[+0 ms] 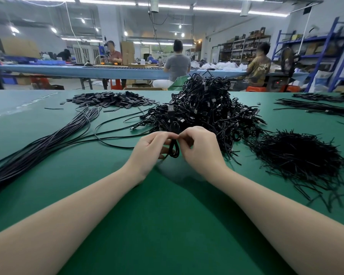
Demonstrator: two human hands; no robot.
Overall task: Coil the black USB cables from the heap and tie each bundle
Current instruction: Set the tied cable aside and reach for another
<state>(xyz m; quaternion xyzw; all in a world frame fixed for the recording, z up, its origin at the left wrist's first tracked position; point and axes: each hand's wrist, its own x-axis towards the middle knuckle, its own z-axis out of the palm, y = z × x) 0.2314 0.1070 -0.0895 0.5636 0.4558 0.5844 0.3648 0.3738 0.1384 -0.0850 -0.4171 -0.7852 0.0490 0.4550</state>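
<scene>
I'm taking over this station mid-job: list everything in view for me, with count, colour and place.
coiled cable: one, black, held between both hands above the table
heap of tied bundles: one big pile, black, centre of the table behind the hands
loose straight cables: one sheaf, too many to count, black, left side, running towards the near left edge
twist ties: one pile, black, right of the hands
flat tabs: one pile, dark grey, far left
more cables: a spread, black, far right
table: one, green top
workers: several, at a blue bench behind
left hand: pinches the coil
right hand: pinches the coil's top
</scene>
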